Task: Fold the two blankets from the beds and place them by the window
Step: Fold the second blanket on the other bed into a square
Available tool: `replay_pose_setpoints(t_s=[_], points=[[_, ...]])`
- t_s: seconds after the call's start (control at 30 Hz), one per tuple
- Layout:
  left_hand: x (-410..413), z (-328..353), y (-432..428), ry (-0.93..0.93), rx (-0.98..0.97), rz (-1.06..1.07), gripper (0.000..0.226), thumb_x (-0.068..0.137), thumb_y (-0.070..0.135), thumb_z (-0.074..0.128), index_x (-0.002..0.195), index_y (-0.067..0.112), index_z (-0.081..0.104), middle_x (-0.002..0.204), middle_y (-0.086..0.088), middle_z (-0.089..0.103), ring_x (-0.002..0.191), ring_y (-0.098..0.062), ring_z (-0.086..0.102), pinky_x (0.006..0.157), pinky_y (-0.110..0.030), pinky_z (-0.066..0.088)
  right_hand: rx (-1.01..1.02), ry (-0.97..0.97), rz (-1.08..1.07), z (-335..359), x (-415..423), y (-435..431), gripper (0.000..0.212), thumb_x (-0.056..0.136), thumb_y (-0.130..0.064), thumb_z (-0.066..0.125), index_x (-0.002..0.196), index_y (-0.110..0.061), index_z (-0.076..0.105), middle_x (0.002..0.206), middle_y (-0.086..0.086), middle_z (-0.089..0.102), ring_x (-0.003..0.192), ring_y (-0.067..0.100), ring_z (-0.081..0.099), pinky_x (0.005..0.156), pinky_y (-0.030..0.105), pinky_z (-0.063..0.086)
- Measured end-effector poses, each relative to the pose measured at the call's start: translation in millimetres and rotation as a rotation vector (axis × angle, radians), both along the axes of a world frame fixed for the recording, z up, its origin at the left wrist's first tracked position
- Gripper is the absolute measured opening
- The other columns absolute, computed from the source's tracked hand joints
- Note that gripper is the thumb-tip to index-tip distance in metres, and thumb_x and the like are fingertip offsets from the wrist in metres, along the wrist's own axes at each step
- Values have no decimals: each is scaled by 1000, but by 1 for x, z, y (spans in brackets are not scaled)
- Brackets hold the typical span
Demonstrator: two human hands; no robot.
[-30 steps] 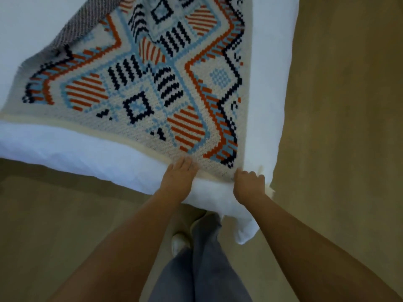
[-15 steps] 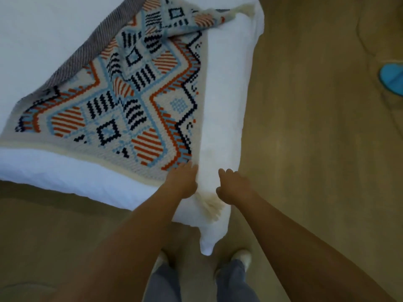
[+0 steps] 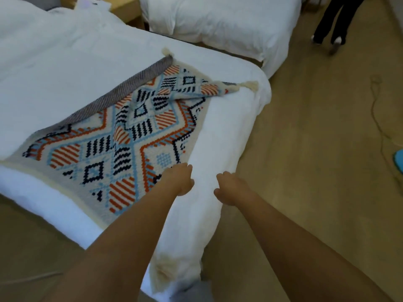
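A knitted blanket [image 3: 122, 149] with orange, blue and black patterns lies spread on the near white bed [image 3: 229, 131]. Its far corner is folded over, showing a striped underside. One cream tassel [image 3: 163, 271] hangs over the bed's near corner, and another tassel [image 3: 250, 85] lies at the far right. My left hand [image 3: 178, 179] rests at the blanket's right edge with loosely curled fingers. My right hand [image 3: 229, 188] is just above the bare sheet beside it, fingers loosely curled, holding nothing.
A second white bed [image 3: 218, 22] stands behind, with a wooden nightstand [image 3: 126, 9] between the beds. A person's legs [image 3: 331, 22] are at the top right. A thin cable [image 3: 379, 127] and a blue object [image 3: 399, 162] lie on the wooden floor to the right.
Both hands have let go of the blanket's near corner and moved up along its right edge. The view has lifted, bringing the far bed and the person into sight.
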State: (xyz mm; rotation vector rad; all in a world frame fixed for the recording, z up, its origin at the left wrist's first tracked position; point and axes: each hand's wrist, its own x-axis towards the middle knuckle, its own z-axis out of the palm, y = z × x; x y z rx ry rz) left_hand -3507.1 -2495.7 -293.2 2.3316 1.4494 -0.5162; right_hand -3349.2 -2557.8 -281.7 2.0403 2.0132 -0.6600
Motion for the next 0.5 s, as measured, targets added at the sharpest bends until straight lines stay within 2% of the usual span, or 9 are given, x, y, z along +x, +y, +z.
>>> replay_pose_setpoints(t_s=[0.17, 0.33, 0.5], points=[[43, 4, 76, 53, 5, 64, 42, 97, 30, 34, 135, 10, 35, 140, -9, 40, 126, -27, 39, 105, -45, 30, -9, -12, 71, 9, 47, 80, 26, 92, -22, 39, 109, -5, 47, 115, 11, 50, 106, 28, 47, 83, 35, 36], [103, 7, 142, 42, 20, 65, 44, 98, 30, 35, 137, 10, 34, 140, -8, 39, 126, -27, 41, 101, -44, 34, -28, -13, 83, 12, 110, 149, 25, 93, -22, 38, 107, -5, 48, 115, 11, 50, 105, 28, 48, 83, 35, 36], [162, -4, 208, 92, 56, 129, 32, 99, 25, 34, 125, 9, 42, 128, -9, 48, 113, -27, 49, 89, -38, 39, -22, -14, 124, -1, 180, 227, 24, 92, -21, 38, 108, -6, 49, 115, 10, 51, 104, 27, 48, 83, 34, 36]])
